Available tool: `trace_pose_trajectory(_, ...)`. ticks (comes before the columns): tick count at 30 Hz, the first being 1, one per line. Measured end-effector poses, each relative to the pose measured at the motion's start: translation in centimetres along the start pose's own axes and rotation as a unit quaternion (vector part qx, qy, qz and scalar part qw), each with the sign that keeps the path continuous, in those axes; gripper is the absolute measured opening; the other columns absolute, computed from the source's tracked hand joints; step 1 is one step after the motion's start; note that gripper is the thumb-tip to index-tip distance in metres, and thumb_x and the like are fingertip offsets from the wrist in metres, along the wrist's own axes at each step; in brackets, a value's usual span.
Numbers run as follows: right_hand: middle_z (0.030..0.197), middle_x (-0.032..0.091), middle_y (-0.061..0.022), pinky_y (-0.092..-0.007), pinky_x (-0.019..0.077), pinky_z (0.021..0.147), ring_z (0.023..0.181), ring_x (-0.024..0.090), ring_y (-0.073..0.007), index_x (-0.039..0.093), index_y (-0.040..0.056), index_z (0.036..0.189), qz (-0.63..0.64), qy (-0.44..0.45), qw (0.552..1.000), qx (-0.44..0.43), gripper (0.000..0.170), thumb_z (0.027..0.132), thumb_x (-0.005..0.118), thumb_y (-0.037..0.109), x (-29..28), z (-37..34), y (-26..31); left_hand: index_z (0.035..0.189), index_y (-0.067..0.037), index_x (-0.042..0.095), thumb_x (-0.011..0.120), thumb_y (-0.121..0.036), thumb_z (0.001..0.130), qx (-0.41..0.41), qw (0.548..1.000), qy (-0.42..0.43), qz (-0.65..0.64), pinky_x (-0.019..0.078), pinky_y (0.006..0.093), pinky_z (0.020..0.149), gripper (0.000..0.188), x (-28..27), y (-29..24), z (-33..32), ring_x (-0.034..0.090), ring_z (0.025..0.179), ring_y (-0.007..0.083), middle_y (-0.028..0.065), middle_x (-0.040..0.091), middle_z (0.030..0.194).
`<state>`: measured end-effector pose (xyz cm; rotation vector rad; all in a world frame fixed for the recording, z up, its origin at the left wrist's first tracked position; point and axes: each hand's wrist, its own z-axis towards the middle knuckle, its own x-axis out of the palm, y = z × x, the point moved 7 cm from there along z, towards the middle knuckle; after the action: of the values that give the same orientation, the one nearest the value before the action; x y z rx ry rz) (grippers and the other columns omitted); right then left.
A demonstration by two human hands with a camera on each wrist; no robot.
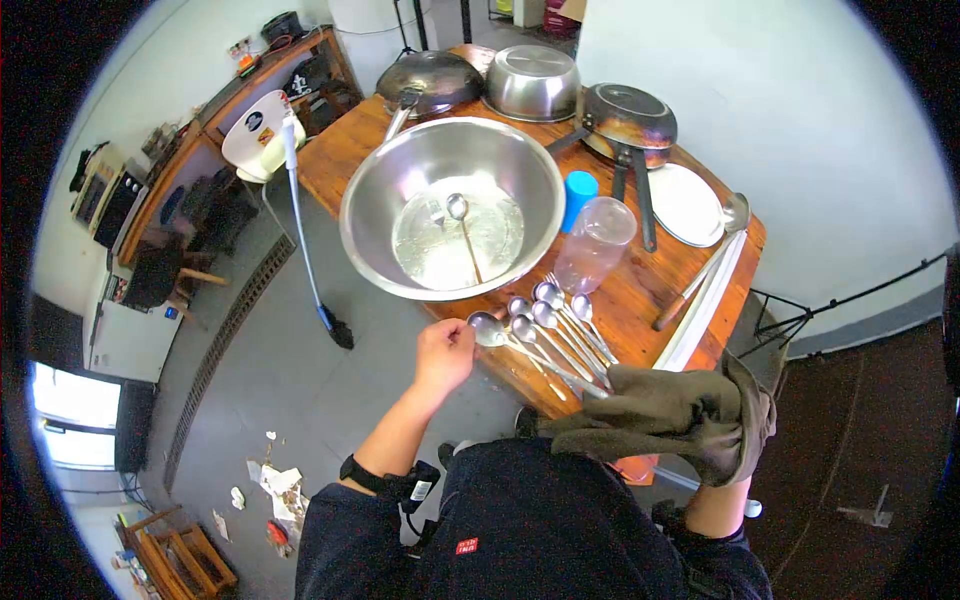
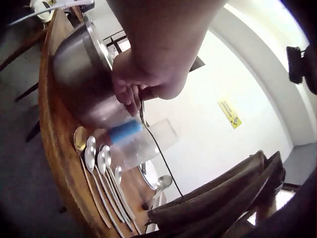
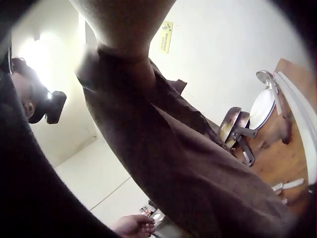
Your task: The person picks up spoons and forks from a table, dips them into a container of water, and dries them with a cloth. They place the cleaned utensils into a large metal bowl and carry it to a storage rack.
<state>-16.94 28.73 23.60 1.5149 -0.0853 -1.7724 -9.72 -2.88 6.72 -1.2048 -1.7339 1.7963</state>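
Observation:
My left hand [image 1: 445, 355] pinches a large metal spoon [image 1: 487, 328] by its bowl end, above the table's near edge. The spoon's handle runs right toward a dark brown cloth or loose glove [image 1: 690, 415], which covers my right hand; those fingers are hidden, so their grip cannot be told. In the left wrist view, the left hand [image 2: 141, 82] has curled fingers on the spoon, and its thin handle reaches the brown fabric [image 2: 218, 196]. Several spoons [image 1: 545, 315] and a fork lie in a bunch under the held spoon. The right wrist view shows mostly brown fabric [image 3: 173, 148].
A wide steel basin [image 1: 365, 240] with a spoon and a little water stands left on the wooden table [image 1: 330, 165]. Beside it are a blue cup [image 1: 579, 198] and a clear plastic container [image 1: 597, 245]. Pans [image 1: 630, 120], an upturned pot [image 1: 532, 82] and white plate [image 1: 685, 205] sit behind.

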Motion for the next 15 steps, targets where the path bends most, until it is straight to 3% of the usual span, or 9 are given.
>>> trace_pose_trajectory(6,0.092,0.053,-0.0064,-0.0317,0.0377,0.070,0.080,0.050,-0.0238,0.057,0.0073,0.077,0.036,0.124,0.991,-0.028,0.021,0.062,0.056,0.021,3.4,0.9,5.6,0.073,0.002,0.055,0.047,-0.008,0.076,-0.041,0.995,-0.007,-0.091,0.0415,0.0215,0.045,0.013,-9.0,-2.4,-3.8,0.051,0.048,0.0102,0.0053,0.054,0.056)
trace_pose_trajectory(8,0.091,0.053,-0.0063,-0.0317,0.0377,0.070,0.080,0.050,-0.0239,0.057,0.0073,0.076,0.055,0.254,0.966,0.007,0.020,0.062,0.056,0.021,6.1,1.0,8.6,0.074,0.001,0.056,0.048,-0.008,0.076,-0.052,0.994,0.000,-0.097,0.0413,0.0209,0.045,0.012,-12.4,-2.6,-4.6,0.051,0.047,0.0102,0.0044,0.053,0.055)
trace_pose_trajectory(10,0.091,0.053,-0.0063,-0.0318,0.0377,0.070,0.079,0.050,-0.0239,0.057,0.0074,0.076,0.068,0.366,0.928,-0.024,0.020,0.061,0.056,0.021,9.0,0.9,12.7,0.074,0.001,0.056,0.049,-0.009,0.076,-0.046,0.993,0.032,-0.100,0.0407,0.0205,0.045,0.012,-15.0,-3.2,-5.3,0.051,0.048,0.0097,0.0044,0.054,0.057)
trace_pose_trajectory(12,0.086,0.053,-0.0061,-0.0339,0.0376,0.071,0.080,0.049,-0.0250,0.055,0.0069,0.074,0.060,0.294,0.905,-0.302,0.019,0.059,0.055,0.018,10.9,1.0,17.9,0.072,0.003,0.055,0.049,-0.009,0.076,-0.023,0.993,0.061,-0.102,0.0415,0.0215,0.046,0.014,-17.0,-4.7,-6.1,0.052,0.049,0.0102,0.0050,0.054,0.058)
trace_pose_trajectory(14,0.086,0.052,-0.0065,-0.0323,0.0381,0.070,0.078,0.049,-0.0230,0.052,0.0062,0.085,0.199,0.303,0.823,-0.438,0.028,0.059,0.057,0.016,14.4,0.6,22.4,0.070,0.003,0.055,0.050,-0.009,0.075,-0.009,0.994,0.083,-0.073,0.0411,0.0216,0.046,0.014,-18.4,-5.7,-7.0,0.051,0.048,0.0097,0.0047,0.053,0.056)
trace_pose_trajectory(15,0.085,0.052,-0.0066,-0.0314,0.0384,0.070,0.077,0.049,-0.0220,0.050,0.0058,0.090,0.258,0.337,0.786,-0.449,0.034,0.058,0.057,0.015,16.6,0.4,24.0,0.069,0.002,0.056,0.050,-0.010,0.075,0.002,0.995,0.091,-0.049,0.0410,0.0217,0.046,0.014,-19.0,-6.2,-7.2,0.051,0.048,0.0095,0.0047,0.053,0.055)
